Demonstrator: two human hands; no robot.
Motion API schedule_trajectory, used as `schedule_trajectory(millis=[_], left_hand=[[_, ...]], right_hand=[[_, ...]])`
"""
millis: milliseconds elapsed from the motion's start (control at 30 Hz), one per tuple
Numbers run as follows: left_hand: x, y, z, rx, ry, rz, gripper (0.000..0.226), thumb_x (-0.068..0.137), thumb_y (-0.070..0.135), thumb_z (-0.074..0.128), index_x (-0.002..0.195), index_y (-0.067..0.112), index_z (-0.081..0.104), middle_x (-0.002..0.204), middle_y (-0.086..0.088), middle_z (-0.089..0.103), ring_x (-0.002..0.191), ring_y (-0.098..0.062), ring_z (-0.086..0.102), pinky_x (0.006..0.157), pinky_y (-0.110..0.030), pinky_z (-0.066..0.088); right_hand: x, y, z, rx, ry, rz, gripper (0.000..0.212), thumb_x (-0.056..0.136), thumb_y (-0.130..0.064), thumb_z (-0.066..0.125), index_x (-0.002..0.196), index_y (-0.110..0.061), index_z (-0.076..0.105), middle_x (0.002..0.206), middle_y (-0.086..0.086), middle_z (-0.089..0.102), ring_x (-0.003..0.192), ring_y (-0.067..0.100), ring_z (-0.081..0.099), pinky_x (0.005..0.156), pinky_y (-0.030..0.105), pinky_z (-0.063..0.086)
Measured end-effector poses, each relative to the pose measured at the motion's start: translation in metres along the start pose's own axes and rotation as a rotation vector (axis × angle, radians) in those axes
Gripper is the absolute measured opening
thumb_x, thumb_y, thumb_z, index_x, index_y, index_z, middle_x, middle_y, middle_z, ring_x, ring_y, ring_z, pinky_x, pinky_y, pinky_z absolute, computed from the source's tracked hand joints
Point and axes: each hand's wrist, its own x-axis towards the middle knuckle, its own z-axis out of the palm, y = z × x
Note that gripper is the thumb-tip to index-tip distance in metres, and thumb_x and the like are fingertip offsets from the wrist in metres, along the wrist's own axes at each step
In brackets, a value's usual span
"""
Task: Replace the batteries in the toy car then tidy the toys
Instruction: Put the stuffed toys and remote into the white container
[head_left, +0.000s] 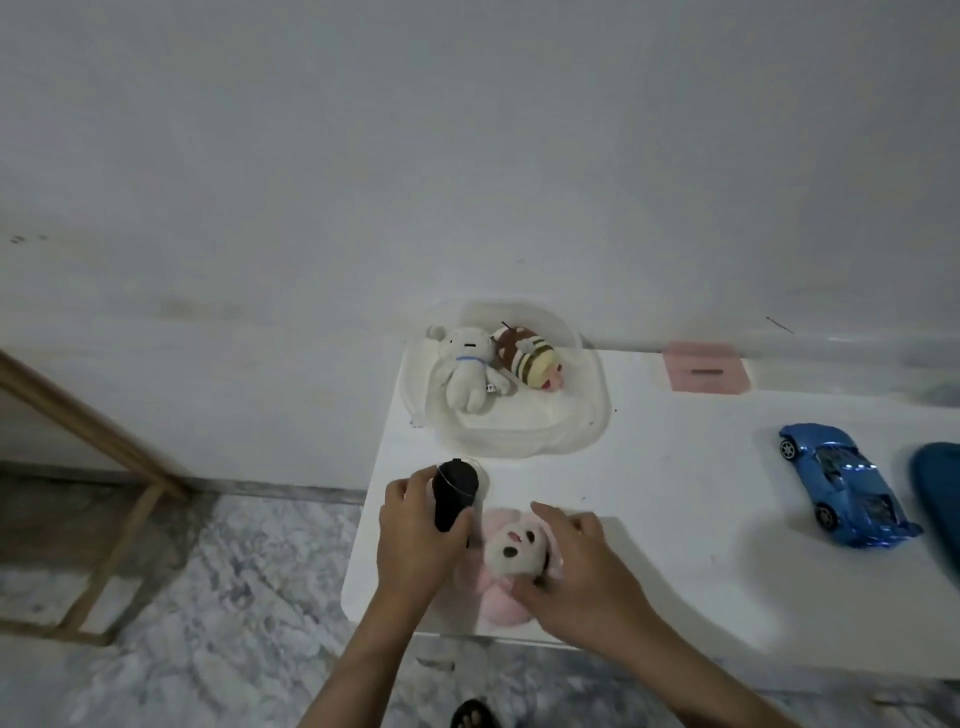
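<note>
A white surface (649, 519) is seen against a pale wall, with a marbled floor and a wooden frame (104, 467) off to the left. At the far right of the surface a blue toy car (847, 491) is parked on its wheels, well apart from both hands — glossy, low and sporty, with its length angled from far left to near right. Just beside its right side the edge of a dark blue object (937, 499) is cut off by the picture's border. At the back left corner a clear plastic tub (498, 384) is placed, and two soft toys are laid in it side by side: a white plush animal (467, 371) and a brown-and-yellow striped doll (527, 358), touching each other. A pink lid (706, 366) lies flat near the wall. At the near left edge a pink and white plush toy (511, 558) is gripped by the right hand (576, 571), fingers curled around it. A black remote (452, 493) is clasped upright in the left hand (415, 535), just beside the plush.
</note>
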Motion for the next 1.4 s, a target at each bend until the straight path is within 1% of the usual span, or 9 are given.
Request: schedule_trajectory(millis=[100,300,467,633,833,1033,1200,1267,1400], left_hand=[[-0.001,-0.003,0.008,0.084,-0.064,-0.01,0.071,0.068,0.041,0.074,0.132,0.031,0.044,0.113,-0.003,0.05,0.105,-0.024,0.052,0.077,-0.031,0.045],[0.004,0.01,0.003,0.007,-0.043,-0.004,0.047,0.074,0.02,0.069,0.12,0.018,0.059,0.093,-0.003,0.057,0.089,-0.021,0.054,0.07,-0.024,0.035],[-0.017,0.021,-0.025,-0.167,0.068,0.035,0.048,0.072,0.015,0.075,0.117,0.02,0.061,0.101,0.002,0.062,0.092,-0.018,0.062,0.077,-0.03,0.05],[0.004,0.072,-0.076,-0.258,0.164,0.192,0.046,0.073,0.012,0.078,0.116,0.018,0.062,0.103,0.006,0.063,0.087,-0.013,0.062,0.076,-0.03,0.053],[0.105,0.104,-0.064,0.088,-0.053,0.172,0.037,0.07,0.013,0.069,0.106,0.014,0.06,0.095,-0.008,0.07,0.077,-0.031,0.067,0.068,-0.042,0.057],[0.135,0.098,-0.027,0.566,-0.295,0.198,0.048,0.069,0.019,0.075,0.108,0.007,0.05,0.107,-0.011,0.061,0.1,-0.028,0.057,0.066,-0.031,0.043],[0.139,0.097,-0.022,0.656,-0.386,0.195,0.031,0.073,0.022,0.069,0.062,0.011,0.042,0.069,-0.004,0.05,0.076,-0.024,0.051,0.045,-0.023,0.029],[0.137,0.1,-0.025,0.657,-0.36,0.165,0.014,0.078,0.018,0.064,0.083,0.008,0.055,0.087,-0.007,0.06,0.089,-0.027,0.056,0.056,-0.026,0.038],[0.11,0.12,-0.024,0.479,-0.132,0.158,0.03,0.084,0.019,0.057,0.112,0.009,0.052,0.107,-0.01,0.06,0.099,-0.027,0.056,0.066,-0.031,0.039]], right_hand=[[0.0,0.005,0.024,0.06,0.024,0.097,0.088,0.065,-0.061,0.067,0.139,-0.043,0.024,0.113,-0.006,0.03,0.108,0.019,0.053,0.076,0.027,0.044],[0.004,0.003,0.022,0.236,0.098,0.084,0.047,0.057,-0.035,0.067,0.1,-0.033,0.048,0.102,-0.002,0.039,0.082,0.018,0.057,0.075,0.036,0.053],[0.004,-0.002,-0.028,0.393,0.279,-0.055,0.051,0.062,-0.023,0.077,0.098,-0.046,0.049,0.1,-0.009,0.048,0.08,-0.003,0.056,0.064,0.016,0.047],[0.052,-0.034,-0.091,0.37,0.406,-0.169,0.056,0.064,-0.024,0.078,0.11,-0.036,0.048,0.104,-0.007,0.055,0.08,0.016,0.061,0.065,0.026,0.048],[0.141,-0.065,-0.115,-0.109,0.202,-0.107,0.054,0.07,-0.024,0.068,0.118,-0.022,0.045,0.114,0.009,0.044,0.087,0.025,0.056,0.072,0.033,0.051],[0.175,-0.055,-0.101,-0.502,-0.097,-0.082,0.058,0.068,-0.021,0.074,0.12,-0.016,0.049,0.119,0.01,0.044,0.089,0.023,0.057,0.075,0.033,0.053],[0.179,-0.045,-0.108,-0.478,-0.126,-0.132,0.035,0.079,-0.025,0.068,0.112,-0.015,0.064,0.112,0.007,0.064,0.099,0.023,0.061,0.079,0.031,0.048],[0.173,-0.039,-0.119,-0.427,-0.02,-0.174,0.033,0.082,-0.026,0.066,0.112,-0.014,0.063,0.116,0.009,0.057,0.099,0.025,0.059,0.078,0.031,0.046],[0.138,-0.013,-0.142,-0.228,0.157,-0.252,0.034,0.084,-0.029,0.063,0.116,-0.018,0.06,0.118,0.006,0.048,0.092,0.022,0.06,0.082,0.037,0.05]])
